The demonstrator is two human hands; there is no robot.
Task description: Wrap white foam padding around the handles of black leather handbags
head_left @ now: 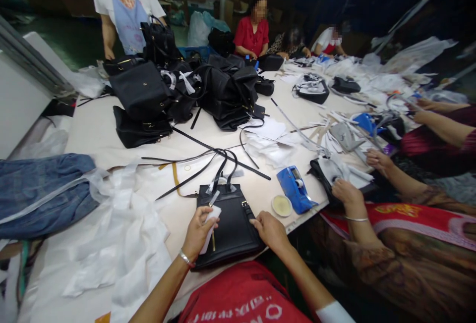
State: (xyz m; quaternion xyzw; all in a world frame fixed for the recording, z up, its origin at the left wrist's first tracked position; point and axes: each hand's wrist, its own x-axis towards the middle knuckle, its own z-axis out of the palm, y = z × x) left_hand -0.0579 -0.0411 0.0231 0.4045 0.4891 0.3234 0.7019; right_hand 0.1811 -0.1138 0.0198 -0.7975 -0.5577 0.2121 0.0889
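Note:
A black handbag (234,224) lies at the table's near edge, its two handles pointing away from me and wrapped partly in white material. My left hand (201,226) is closed on a folded white sheet (211,216) over the bag's left part, beside a gold zipper. At the bag's right edge, below a small buckle, my right hand (268,229) has its thumb and fingers pressed together on the black side.
Black bags (141,90) are piled at the back left. A blue tape dispenser (295,189) and a round yellowish disc (281,206) lie to the right. White wrapping (122,243) covers the left. Co-workers' hands (349,196) work at the right.

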